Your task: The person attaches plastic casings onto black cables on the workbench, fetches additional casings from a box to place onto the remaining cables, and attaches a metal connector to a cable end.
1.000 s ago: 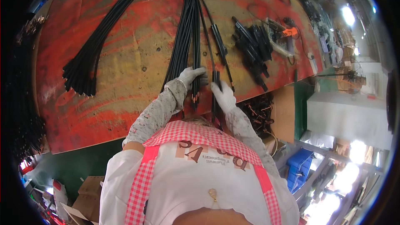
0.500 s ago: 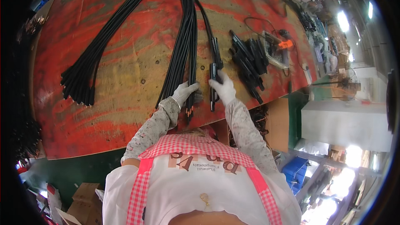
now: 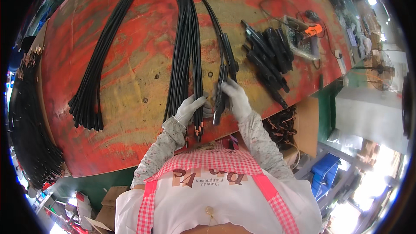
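Observation:
A long bundle of black cables point(image 3: 175, 52) lies bent in an upside-down U on the table. My left hand point(image 3: 188, 109) is closed round cables near their bare copper ends point(image 3: 199, 131). Just to its right, my gloved right hand point(image 3: 236, 98) has its fingers closed on a black tubular handle point(image 3: 221, 89), which tilts slightly with its lower end toward me. A second such handle point(image 3: 229, 54) lies beyond it, at the end of a cable strand apart from the bundle. Both gloves are white; some fingers of the right one are hidden behind the handle.
More black tubular handles point(image 3: 266, 56) lie piled to the right, beside a clear tray point(image 3: 303, 47) and an orange-handled tool point(image 3: 313, 30). A dense cable bundle point(image 3: 32, 117) hangs at the left edge of the red, worn table point(image 3: 125, 147). Below its right edge stands an open carton point(image 3: 307, 125).
The view has shifted, bringing the left cable bundle more into sight. My right hand still holds the handle, whose lower end now swings left toward the cable ends. My left hand keeps its grip.

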`<action>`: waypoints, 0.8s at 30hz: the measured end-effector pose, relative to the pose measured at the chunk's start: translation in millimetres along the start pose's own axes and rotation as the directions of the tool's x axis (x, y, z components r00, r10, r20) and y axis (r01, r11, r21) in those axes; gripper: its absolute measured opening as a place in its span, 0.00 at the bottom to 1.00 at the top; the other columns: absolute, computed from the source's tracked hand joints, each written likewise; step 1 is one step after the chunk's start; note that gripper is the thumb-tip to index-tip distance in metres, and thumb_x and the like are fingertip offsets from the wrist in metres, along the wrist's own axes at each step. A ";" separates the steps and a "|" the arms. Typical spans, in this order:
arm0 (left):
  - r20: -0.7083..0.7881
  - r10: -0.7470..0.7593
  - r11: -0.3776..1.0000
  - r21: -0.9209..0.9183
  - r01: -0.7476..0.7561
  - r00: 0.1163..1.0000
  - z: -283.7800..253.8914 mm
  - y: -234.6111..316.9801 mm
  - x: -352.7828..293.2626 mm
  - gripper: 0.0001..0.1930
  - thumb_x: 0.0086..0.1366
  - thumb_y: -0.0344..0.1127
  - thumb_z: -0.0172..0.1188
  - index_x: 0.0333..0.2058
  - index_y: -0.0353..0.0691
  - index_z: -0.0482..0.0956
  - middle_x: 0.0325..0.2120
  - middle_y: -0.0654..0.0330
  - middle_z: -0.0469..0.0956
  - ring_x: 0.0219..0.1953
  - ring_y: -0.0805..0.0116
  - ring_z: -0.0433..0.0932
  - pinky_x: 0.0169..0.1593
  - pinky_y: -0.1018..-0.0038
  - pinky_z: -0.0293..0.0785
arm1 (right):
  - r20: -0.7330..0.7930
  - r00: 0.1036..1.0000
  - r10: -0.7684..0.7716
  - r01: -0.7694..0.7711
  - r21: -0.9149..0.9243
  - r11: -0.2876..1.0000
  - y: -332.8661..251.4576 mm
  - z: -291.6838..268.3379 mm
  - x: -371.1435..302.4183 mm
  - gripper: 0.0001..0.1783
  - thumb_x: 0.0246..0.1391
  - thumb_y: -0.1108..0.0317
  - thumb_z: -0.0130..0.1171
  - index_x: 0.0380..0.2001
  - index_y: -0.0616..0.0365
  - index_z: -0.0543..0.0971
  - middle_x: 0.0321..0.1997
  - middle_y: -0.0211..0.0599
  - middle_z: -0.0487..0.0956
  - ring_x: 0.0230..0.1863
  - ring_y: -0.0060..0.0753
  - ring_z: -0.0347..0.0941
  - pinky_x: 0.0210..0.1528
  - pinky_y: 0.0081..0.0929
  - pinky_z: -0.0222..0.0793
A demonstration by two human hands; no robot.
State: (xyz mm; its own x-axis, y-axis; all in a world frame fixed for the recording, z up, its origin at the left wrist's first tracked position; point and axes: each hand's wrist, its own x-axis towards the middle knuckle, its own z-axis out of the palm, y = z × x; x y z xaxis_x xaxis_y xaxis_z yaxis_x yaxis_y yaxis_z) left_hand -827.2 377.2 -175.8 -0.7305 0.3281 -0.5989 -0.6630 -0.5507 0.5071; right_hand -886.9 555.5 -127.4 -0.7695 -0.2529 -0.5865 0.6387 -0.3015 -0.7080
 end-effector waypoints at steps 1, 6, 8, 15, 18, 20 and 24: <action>0.037 0.000 1.000 -0.031 0.001 0.999 0.9 0.2 0.8 0.20 0.66 0.37 0.55 0.52 0.34 0.64 0.31 0.56 0.77 0.31 0.65 0.80 0.39 0.64 0.81 | 0.096 0.995 0.031 -0.039 0.083 0.996 -10.1 -5.3 7.8 0.21 0.62 0.60 0.49 0.50 0.67 0.71 0.37 0.39 0.78 0.36 0.32 0.77 0.41 0.29 0.76; 0.061 -0.018 0.998 -0.058 0.022 0.998 4.7 2.0 -1.9 0.20 0.66 0.37 0.55 0.53 0.33 0.64 0.32 0.55 0.77 0.32 0.65 0.80 0.40 0.64 0.81 | 0.282 0.959 -0.035 0.060 -0.081 0.995 -71.0 -14.6 74.9 0.24 0.63 0.56 0.47 0.50 0.69 0.71 0.37 0.38 0.78 0.36 0.27 0.76 0.41 0.23 0.72; 0.045 -0.019 0.997 -0.071 0.023 0.999 2.2 -1.7 1.0 0.20 0.66 0.37 0.55 0.53 0.34 0.64 0.32 0.55 0.77 0.32 0.64 0.79 0.41 0.63 0.81 | -0.108 0.941 -0.320 0.262 -0.366 0.893 -73.7 -16.2 86.9 0.23 0.63 0.58 0.49 0.50 0.68 0.73 0.41 0.39 0.78 0.39 0.26 0.75 0.44 0.21 0.70; 0.001 -0.112 0.956 -0.274 0.108 0.994 9.0 9.4 15.5 0.15 0.65 0.38 0.57 0.48 0.40 0.69 0.30 0.58 0.76 0.32 0.65 0.79 0.38 0.65 0.80 | -0.119 0.930 -0.347 0.093 -0.838 0.538 -37.1 -61.0 13.1 0.17 0.56 0.63 0.52 0.46 0.55 0.79 0.45 0.41 0.81 0.48 0.35 0.76 0.53 0.26 0.67; -0.004 -0.065 0.942 -0.331 0.060 0.998 36.8 22.6 58.9 0.16 0.67 0.36 0.55 0.50 0.38 0.68 0.36 0.53 0.79 0.37 0.57 0.81 0.44 0.60 0.81 | -0.124 0.909 -0.399 0.109 -0.852 0.512 -21.1 -57.1 26.8 0.15 0.56 0.63 0.51 0.44 0.51 0.80 0.45 0.44 0.80 0.48 0.46 0.76 0.53 0.32 0.68; -0.018 -0.066 0.962 -0.267 0.059 0.998 53.5 30.9 70.2 0.15 0.66 0.34 0.55 0.50 0.36 0.68 0.37 0.51 0.78 0.39 0.56 0.81 0.46 0.59 0.80 | -0.098 0.870 -0.484 0.189 -0.839 0.510 -32.0 -46.1 28.2 0.14 0.55 0.63 0.52 0.42 0.53 0.80 0.45 0.45 0.80 0.47 0.47 0.76 0.52 0.33 0.68; -0.049 -0.064 0.991 -0.124 0.058 0.997 40.5 25.3 61.9 0.17 0.64 0.31 0.57 0.49 0.30 0.67 0.41 0.45 0.77 0.43 0.52 0.80 0.49 0.57 0.79 | 0.187 0.608 -0.771 0.039 -0.978 -0.207 -59.8 -83.6 16.0 0.15 0.49 0.62 0.59 0.42 0.48 0.78 0.42 0.34 0.79 0.43 0.42 0.74 0.44 0.40 0.69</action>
State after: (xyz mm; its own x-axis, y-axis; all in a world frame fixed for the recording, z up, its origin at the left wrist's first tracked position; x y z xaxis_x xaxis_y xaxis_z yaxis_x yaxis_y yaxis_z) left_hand -895.8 414.7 -175.0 -0.6777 0.3246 -0.6598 -0.6785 -0.6219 0.3909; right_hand -937.6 646.3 -127.3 -0.9603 -0.0933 0.2631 -0.1640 0.9512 -0.2613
